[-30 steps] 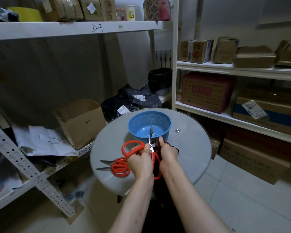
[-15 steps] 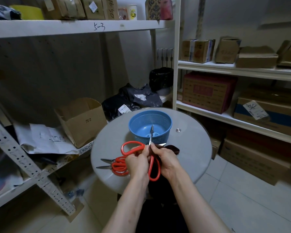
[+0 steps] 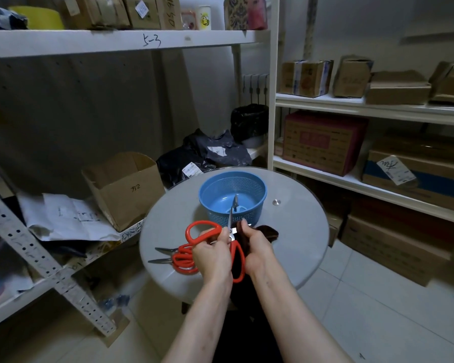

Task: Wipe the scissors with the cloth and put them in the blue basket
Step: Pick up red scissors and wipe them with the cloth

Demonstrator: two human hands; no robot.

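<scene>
**Scissors held upright, cloth around the blades**

Metal shelves point(image 3: 89, 43) with cardboard boxes fill the walls on both sides, and their outer ends are cut off by the frame. Before them stands a round grey table point(image 3: 299, 231); its leg is hidden behind the person's forearms. An open cardboard box point(image 3: 126, 189) sits on the lower left shelf, with black bags point(image 3: 215, 153) beside it.

The blue basket point(image 3: 257, 203) stands near the far side of the table. In front of it, the left hand point(image 3: 212, 255) curls tightly round the red handles of the scissors point(image 3: 203, 223), which point up, so the tip shows against the inside of the basket. The right hand point(image 3: 257, 247) grips the dark cloth point(image 3: 266, 231) round the base of the blades, so that part is covered. I cannot tell if the blades are together.

More red-handled scissors point(image 3: 181, 258) lie on the table, partly behind the left hand; their number is hard to make out.
</scene>
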